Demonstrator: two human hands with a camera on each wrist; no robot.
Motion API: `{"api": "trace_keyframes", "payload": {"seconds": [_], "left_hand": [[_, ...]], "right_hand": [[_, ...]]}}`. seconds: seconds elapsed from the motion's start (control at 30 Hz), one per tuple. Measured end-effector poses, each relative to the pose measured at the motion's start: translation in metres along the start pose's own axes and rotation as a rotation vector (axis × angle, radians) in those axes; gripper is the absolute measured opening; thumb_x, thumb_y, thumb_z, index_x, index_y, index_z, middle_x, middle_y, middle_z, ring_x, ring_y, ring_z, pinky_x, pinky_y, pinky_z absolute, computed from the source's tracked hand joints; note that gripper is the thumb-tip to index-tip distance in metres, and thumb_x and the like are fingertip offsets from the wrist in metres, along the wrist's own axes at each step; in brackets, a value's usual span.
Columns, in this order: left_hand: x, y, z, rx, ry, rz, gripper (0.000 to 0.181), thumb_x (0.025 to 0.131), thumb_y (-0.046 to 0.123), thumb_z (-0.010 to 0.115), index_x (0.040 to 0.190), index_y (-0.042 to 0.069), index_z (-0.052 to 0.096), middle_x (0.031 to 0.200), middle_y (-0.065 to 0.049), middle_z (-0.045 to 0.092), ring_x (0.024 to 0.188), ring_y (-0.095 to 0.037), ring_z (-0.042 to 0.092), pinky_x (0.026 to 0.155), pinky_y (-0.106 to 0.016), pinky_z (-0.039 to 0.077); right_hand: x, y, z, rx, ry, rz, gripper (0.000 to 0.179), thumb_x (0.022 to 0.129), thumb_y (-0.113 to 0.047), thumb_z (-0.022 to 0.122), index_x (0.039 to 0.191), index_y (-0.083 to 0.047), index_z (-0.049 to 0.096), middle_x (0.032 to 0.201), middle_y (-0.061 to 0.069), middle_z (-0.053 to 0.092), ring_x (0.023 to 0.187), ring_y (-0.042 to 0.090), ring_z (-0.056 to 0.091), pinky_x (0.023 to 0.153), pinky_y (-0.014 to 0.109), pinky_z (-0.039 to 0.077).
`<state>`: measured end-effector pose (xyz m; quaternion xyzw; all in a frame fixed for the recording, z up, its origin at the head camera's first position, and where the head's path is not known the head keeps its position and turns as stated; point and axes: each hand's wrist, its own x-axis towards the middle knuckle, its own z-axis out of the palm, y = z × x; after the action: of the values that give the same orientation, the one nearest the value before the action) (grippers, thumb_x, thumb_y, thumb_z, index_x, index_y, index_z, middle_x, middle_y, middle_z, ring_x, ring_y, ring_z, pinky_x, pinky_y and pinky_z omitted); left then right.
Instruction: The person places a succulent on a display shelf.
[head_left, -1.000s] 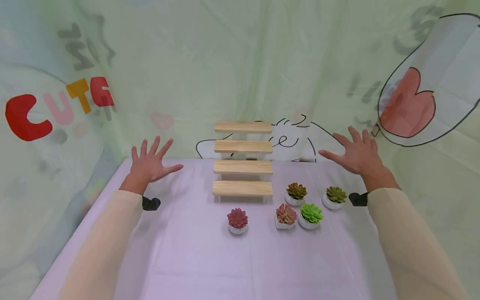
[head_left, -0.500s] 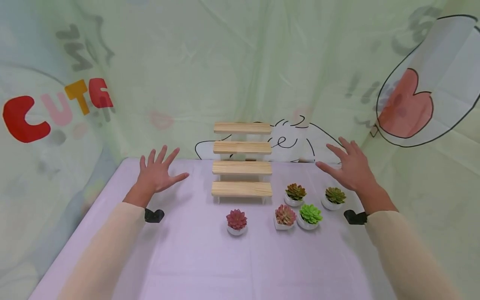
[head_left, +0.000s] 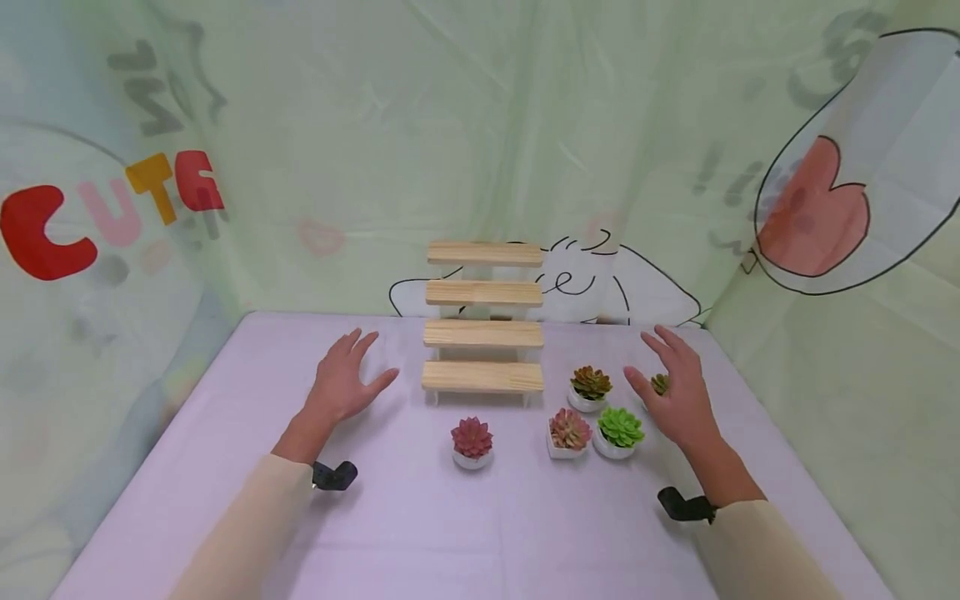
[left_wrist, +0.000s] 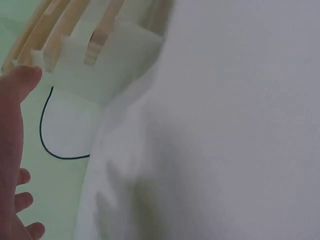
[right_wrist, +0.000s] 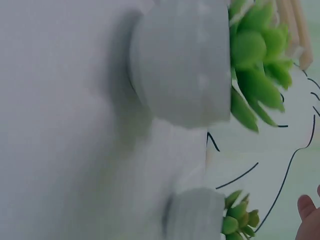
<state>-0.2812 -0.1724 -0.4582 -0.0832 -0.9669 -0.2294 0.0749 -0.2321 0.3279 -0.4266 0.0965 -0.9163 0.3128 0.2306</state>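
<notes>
Lilac-white tabletop [head_left: 420, 533] w/ a 4-tier wooden display stand [head_left: 483, 335] at its back, approx. mid. L hand [head_left: 343, 385] is over the area left of the stand, fingers loosely spread, thumb out. R hand [head_left: 678, 396], also spread w/ thumb apart, partly hides an olive-green succulent [head_left: 660, 383] in head view. Nearby, right of stand: brownish succulent [head_left: 589, 387], bright green succulent [head_left: 619, 429], pink succulent [head_left: 569, 433] in a squarish wht pot. Dark-red succulent [head_left: 472, 440] sits just in front of the stand.
</notes>
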Motion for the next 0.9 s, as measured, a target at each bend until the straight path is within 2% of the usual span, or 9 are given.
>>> {"api": "trace_keyframes", "payload": {"seconds": [0.1,0.2,0.3,0.37,0.43,0.53,0.67,0.77,0.9], "left_hand": [[-0.006,0.009,0.009,-0.116,0.037,-0.007,0.076,0.096,0.053,0.063,0.156,0.012,0.040,0.163,-0.018,0.034,0.152,-0.040,0.030,0.123,-0.061,0.029],[-0.009,0.019,0.020,-0.234,0.063,-0.029,0.069,0.097,0.045,0.065,0.153,0.011,0.044,0.159,-0.016,0.042,0.149,-0.037,0.036,0.123,-0.057,0.032],[-0.009,0.031,0.030,-0.357,0.063,-0.071,0.062,0.099,0.040,0.065,0.151,0.010,0.048,0.153,-0.015,0.049,0.144,-0.035,0.045,0.119,-0.054,0.039],[-0.008,0.038,0.037,-0.451,0.046,-0.112,0.058,0.101,0.038,0.065,0.150,0.011,0.049,0.149,-0.014,0.053,0.139,-0.033,0.050,0.115,-0.051,0.045],[-0.005,0.045,0.042,-0.539,0.022,-0.149,0.056,0.101,0.036,0.064,0.149,0.010,0.050,0.146,-0.013,0.056,0.134,-0.031,0.055,0.110,-0.047,0.051],[0.001,0.053,0.045,-0.653,-0.021,-0.214,0.054,0.102,0.036,0.064,0.148,0.010,0.052,0.140,-0.013,0.060,0.126,-0.030,0.061,0.102,-0.044,0.057],[0.009,0.057,0.047,-0.770,-0.086,-0.289,0.053,0.101,0.035,0.065,0.147,0.011,0.054,0.134,-0.015,0.062,0.115,-0.028,0.066,0.094,-0.037,0.061],[0.014,0.056,0.048,-0.838,-0.133,-0.329,0.052,0.100,0.032,0.067,0.146,0.012,0.055,0.132,-0.015,0.061,0.109,-0.024,0.067,0.092,-0.034,0.061],[0.018,0.054,0.049,-0.921,-0.178,-0.334,0.049,0.099,0.023,0.068,0.145,0.010,0.057,0.126,-0.015,0.060,0.104,-0.021,0.066,0.091,-0.034,0.062]], "right_hand": [[-0.016,-0.003,0.007,0.079,0.030,0.052,0.059,0.100,-0.030,0.067,0.152,-0.009,0.048,0.163,0.016,0.035,0.144,0.048,0.037,0.117,0.067,0.031],[-0.032,-0.007,0.014,0.157,0.029,0.126,0.057,0.101,-0.027,0.067,0.153,-0.013,0.048,0.162,0.011,0.038,0.136,0.041,0.051,0.117,0.031,0.043],[-0.046,-0.012,0.021,0.228,0.022,0.191,0.057,0.100,-0.026,0.068,0.153,-0.015,0.049,0.159,0.008,0.041,0.134,0.017,0.053,0.102,0.002,0.039],[-0.053,-0.015,0.025,0.277,0.025,0.218,0.057,0.099,-0.024,0.070,0.151,-0.013,0.050,0.157,0.010,0.044,0.131,0.000,0.049,0.098,-0.001,0.039],[-0.058,-0.016,0.027,0.301,0.020,0.245,0.057,0.098,-0.024,0.071,0.150,-0.011,0.051,0.154,0.011,0.046,0.128,-0.010,0.043,0.097,-0.002,0.039],[-0.065,-0.017,0.028,0.298,-0.020,0.285,0.062,0.096,-0.025,0.074,0.150,-0.008,0.049,0.155,0.013,0.045,0.136,0.003,0.044,0.098,-0.001,0.039],[-0.071,-0.015,0.026,0.282,-0.128,0.363,0.076,0.094,-0.033,0.076,0.156,-0.009,0.039,0.161,0.014,0.037,0.146,0.033,0.038,0.117,0.030,0.043],[-0.073,-0.016,0.025,0.307,-0.199,0.432,0.085,0.093,-0.038,0.077,0.159,-0.010,0.032,0.164,0.015,0.033,0.149,0.038,0.033,0.119,0.058,0.035],[-0.074,-0.017,0.026,0.355,-0.247,0.496,0.090,0.091,-0.035,0.079,0.160,-0.008,0.029,0.164,0.017,0.032,0.151,0.038,0.031,0.120,0.061,0.032]]}}
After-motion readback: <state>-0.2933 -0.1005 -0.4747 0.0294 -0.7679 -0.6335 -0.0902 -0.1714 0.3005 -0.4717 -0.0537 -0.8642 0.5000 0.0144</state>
